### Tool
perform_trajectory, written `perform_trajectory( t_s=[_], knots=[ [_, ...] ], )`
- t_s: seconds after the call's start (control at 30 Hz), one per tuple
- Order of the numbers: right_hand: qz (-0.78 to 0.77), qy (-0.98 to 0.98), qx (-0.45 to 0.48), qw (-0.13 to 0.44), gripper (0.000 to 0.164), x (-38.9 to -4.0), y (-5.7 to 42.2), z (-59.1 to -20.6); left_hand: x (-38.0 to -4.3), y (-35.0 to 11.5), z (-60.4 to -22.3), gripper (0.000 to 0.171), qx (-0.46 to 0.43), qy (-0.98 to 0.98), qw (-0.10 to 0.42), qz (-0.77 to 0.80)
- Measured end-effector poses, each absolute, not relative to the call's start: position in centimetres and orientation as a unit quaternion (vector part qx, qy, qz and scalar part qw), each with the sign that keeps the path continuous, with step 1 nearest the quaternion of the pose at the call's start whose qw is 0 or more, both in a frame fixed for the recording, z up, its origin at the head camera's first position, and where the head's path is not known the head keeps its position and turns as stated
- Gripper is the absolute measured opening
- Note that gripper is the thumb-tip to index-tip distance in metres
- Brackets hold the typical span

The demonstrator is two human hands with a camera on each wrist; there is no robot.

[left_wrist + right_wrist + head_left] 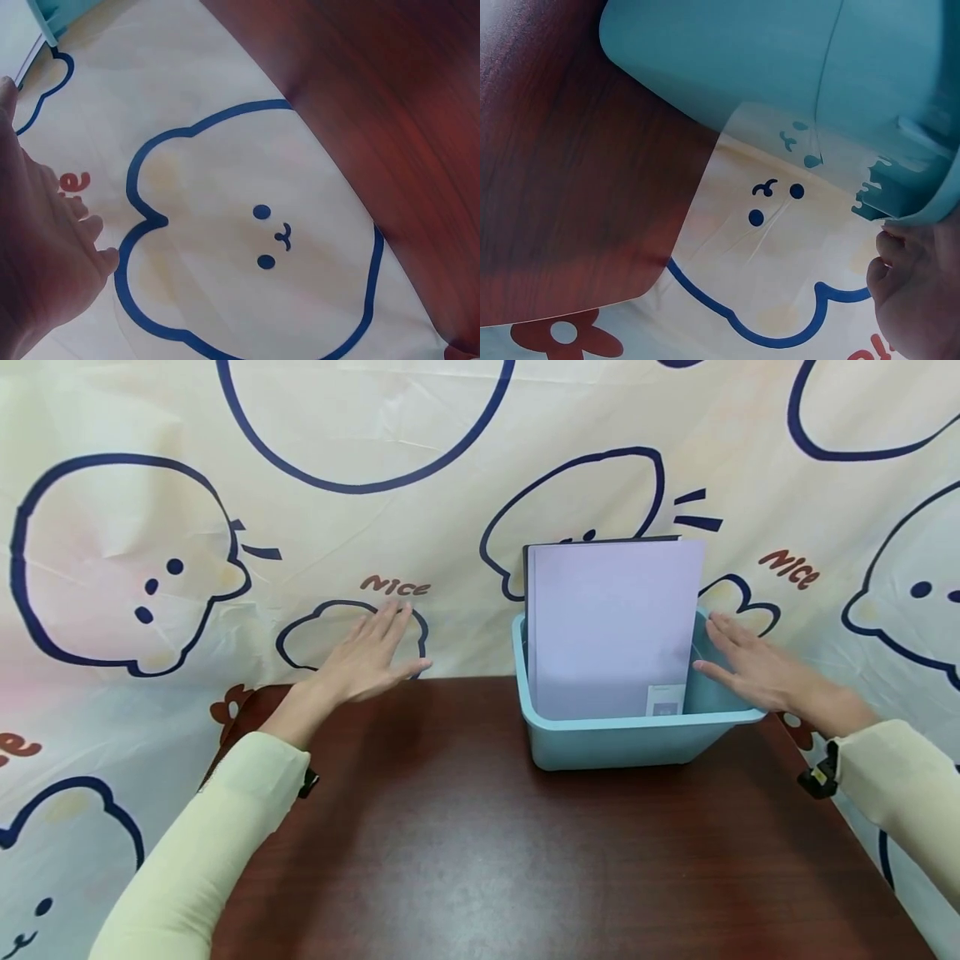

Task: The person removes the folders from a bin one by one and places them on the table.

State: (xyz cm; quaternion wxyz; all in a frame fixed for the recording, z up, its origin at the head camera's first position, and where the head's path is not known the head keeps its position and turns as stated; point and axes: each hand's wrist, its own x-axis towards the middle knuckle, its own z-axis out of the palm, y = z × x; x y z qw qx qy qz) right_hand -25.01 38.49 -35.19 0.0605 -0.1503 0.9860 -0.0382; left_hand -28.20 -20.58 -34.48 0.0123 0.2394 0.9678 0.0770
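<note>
Both hands (366, 653) (756, 670) share only the head view.

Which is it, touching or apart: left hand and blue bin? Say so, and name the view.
Apart. The head view shows it: printed cloth and brown table are visible in a gap between the left hand and blue bin.

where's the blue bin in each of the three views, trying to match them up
Head: the blue bin stands right of centre, on the tabletop.
Left wrist: only a piece of the blue bin shows, in the top left corner.
Right wrist: the blue bin looms large across the top and upper right.
Shared landmark: the dark brown tabletop, upper right in the left wrist view, left in the right wrist view.
</note>
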Motion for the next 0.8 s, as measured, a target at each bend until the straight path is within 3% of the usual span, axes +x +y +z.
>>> perform_trajectory(
  t_s=[0.8],
  knots=[
    [-0.057, 0.986, -0.149, 0.058, 0.089, -25.1, 38.9, -36.0, -29.2, -16.3, -34.5, 0.103, 0.269, 0.958, 0.001, 0.103]
  ],
)
